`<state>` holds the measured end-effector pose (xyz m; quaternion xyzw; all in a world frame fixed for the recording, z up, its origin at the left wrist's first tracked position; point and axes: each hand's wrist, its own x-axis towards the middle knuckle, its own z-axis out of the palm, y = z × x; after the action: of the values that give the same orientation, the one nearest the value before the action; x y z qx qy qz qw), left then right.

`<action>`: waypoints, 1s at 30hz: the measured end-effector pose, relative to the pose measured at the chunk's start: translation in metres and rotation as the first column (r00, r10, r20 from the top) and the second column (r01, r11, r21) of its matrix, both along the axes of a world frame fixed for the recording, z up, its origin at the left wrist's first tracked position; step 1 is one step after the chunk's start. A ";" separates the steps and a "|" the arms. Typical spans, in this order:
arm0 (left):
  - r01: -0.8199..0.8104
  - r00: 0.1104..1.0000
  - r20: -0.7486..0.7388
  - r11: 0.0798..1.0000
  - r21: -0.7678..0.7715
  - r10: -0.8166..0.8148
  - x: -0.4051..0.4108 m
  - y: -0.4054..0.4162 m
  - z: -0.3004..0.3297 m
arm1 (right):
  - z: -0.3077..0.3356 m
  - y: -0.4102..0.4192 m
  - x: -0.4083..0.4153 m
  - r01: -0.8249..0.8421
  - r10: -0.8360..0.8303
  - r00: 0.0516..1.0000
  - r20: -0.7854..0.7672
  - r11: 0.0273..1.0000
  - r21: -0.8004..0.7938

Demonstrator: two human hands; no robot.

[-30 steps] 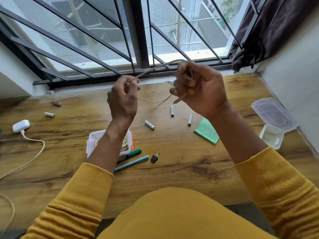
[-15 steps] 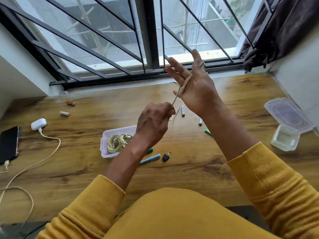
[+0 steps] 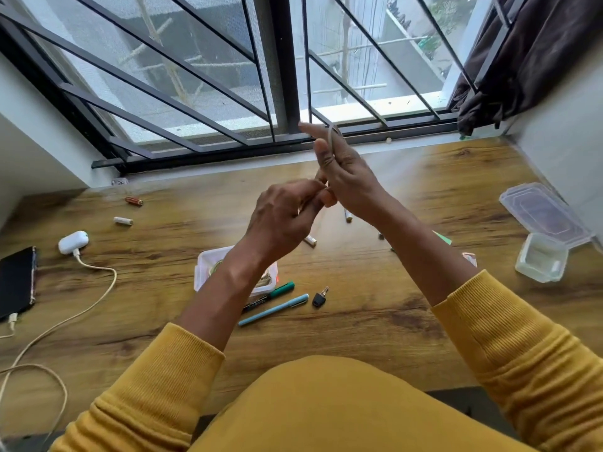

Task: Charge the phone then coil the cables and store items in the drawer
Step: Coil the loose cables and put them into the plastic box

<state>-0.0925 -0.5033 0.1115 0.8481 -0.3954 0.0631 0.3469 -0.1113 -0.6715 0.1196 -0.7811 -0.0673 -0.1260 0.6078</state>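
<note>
Coiling is in hand: the cable (image 3: 330, 138) loops over the straight fingers (image 3: 339, 148) of the right hand (image 3: 350, 181), held above the box (image 3: 208, 269). The left hand (image 3: 284, 216) pinches its tail — next, I judge, another wrap round those fingers, kept snug.

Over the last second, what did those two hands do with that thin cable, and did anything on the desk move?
The right hand opened from a fist into straight, raised fingers, the cable looped over them. The left hand kept its pinch on the cable, dropped, then came in to meet the right hand. The phone, charger, pens and batteries lie as before.
</note>
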 end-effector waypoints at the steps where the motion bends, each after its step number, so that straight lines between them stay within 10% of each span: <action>1: 0.007 1.000 -0.011 1.000 -0.026 -0.007 0.001 0.000 0.002 | 0.000 0.000 -0.001 0.020 -0.022 0.999 -0.028 0.997 -0.074; 10: -0.017 0.991 -0.130 0.977 -0.210 -0.011 0.010 0.011 0.012 | 0.008 -0.006 -0.015 -0.172 0.147 0.932 -0.332 0.984 -0.047; 19: 0.044 0.980 -0.173 0.956 -0.288 -0.098 0.005 0.015 0.014 | 0.009 -0.009 -0.012 -0.026 0.040 0.913 -0.406 0.999 0.041; 30: -0.060 0.962 -0.269 0.924 -0.378 -0.047 0.030 0.013 0.003 | 0.024 -0.004 -0.024 -0.448 0.502 0.746 -0.437 0.864 0.228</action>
<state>-0.0622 -0.4899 0.1149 0.7660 -0.3212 0.0227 0.5564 -0.1354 -0.6752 0.1435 -0.7100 -0.1036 0.2282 0.6581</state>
